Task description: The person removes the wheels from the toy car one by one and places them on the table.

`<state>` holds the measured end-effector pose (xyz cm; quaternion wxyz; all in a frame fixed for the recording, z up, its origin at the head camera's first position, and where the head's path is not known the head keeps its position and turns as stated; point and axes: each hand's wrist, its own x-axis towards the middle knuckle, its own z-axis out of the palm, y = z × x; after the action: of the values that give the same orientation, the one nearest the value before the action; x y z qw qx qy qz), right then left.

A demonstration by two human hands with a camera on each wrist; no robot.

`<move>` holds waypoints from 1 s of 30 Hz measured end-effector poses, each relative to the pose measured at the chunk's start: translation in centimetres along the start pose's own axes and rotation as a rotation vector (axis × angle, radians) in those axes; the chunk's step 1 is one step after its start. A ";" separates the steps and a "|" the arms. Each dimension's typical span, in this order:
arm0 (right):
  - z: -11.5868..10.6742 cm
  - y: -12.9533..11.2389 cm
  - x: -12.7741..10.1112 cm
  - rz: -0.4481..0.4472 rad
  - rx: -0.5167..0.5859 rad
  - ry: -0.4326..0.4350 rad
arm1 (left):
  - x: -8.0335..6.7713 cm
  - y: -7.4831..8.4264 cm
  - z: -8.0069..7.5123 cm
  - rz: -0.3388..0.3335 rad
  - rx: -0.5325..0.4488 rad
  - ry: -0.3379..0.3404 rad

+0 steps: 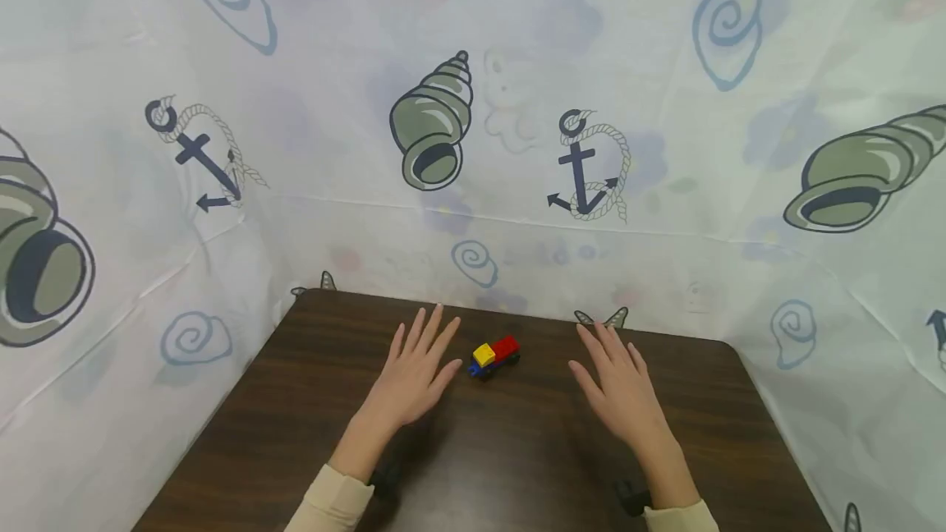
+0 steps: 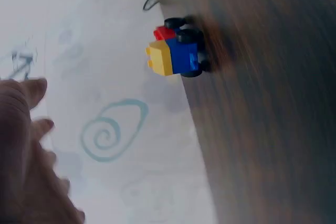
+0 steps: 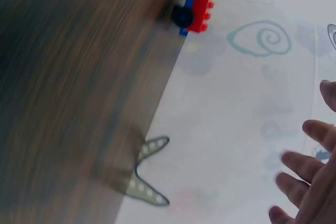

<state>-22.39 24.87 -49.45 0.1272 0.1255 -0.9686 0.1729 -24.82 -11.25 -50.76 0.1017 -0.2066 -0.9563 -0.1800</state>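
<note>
A small toy car [image 1: 493, 356] of a blue base, black wheels, a yellow brick and a red brick stands on the dark wooden table [image 1: 473, 466] near its far edge. The same toy car [image 2: 177, 51] fills the left wrist view, and the toy car [image 3: 198, 1] shows at the top of the right wrist view. My left hand [image 1: 418, 369] lies flat just left of it, fingers straight and spread, holding nothing. My right hand [image 1: 617, 380] hovers flat to the car's right, a hand's width away, empty too.
A white curtain [image 1: 473, 105] printed with shells, anchors and spirals walls the table on the back and both sides. Beige sleeves [image 1: 332, 503] cover both forearms, with a black wrist mount [image 1: 631, 497] under the right one.
</note>
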 end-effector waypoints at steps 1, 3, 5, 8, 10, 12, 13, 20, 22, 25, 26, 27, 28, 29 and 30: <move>0.2 -0.1 0.3 -0.003 0.012 -0.004 | 0.3 -0.2 0.3 0.008 -0.033 0.012; 1.0 -0.7 0.9 0.005 0.052 -0.025 | 0.9 -0.5 1.3 0.010 -0.115 0.030; 2.0 -1.5 1.5 0.038 0.104 -0.090 | 1.3 -0.8 2.5 -0.017 -0.196 0.031; 4.1 -3.0 2.1 0.102 0.184 -0.216 | 1.6 -1.1 4.4 -0.089 -0.324 0.019; 5.4 -3.8 2.5 0.136 0.220 -0.297 | 1.7 -1.1 5.4 -0.141 -0.413 0.009; 6.8 -4.6 2.8 0.147 0.230 -0.358 | 1.8 -0.9 6.3 -0.185 -0.495 0.005; 7.4 -5.0 2.9 0.151 0.229 -0.379 | 1.9 -0.9 6.7 -0.201 -0.525 0.002; 10.7 -7.2 3.7 0.173 0.122 -0.400 | 2.2 -0.6 8.2 -0.249 -0.591 -0.050; 11.4 -7.8 3.8 0.178 0.106 -0.394 | 2.0 -0.8 8.5 -0.253 -0.592 -0.074; 12.2 -8.6 4.2 0.171 0.102 -0.389 | 1.8 -1.1 8.9 -0.285 -0.616 -0.108; 12.4 -8.8 4.3 0.168 0.103 -0.387 | 1.8 -1.2 9.1 -0.296 -0.627 -0.109; 12.6 -8.9 4.5 0.165 0.102 -0.384 | 1.8 -1.2 9.3 -0.302 -0.632 -0.109; 12.7 -9.0 4.6 0.162 0.098 -0.382 | 1.8 -1.2 9.4 -0.310 -0.637 -0.112; 12.9 -9.1 4.7 0.162 0.091 -0.382 | 1.8 -1.2 9.5 -0.310 -0.643 -0.120; 13.0 -9.2 4.7 0.163 0.086 -0.380 | 1.8 -1.1 9.6 -0.309 -0.647 -0.128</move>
<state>-26.77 10.84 -57.09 -0.0776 0.0824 -0.9739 0.1970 -28.03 -7.86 -59.42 -0.0572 -0.0917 -0.8744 -0.4731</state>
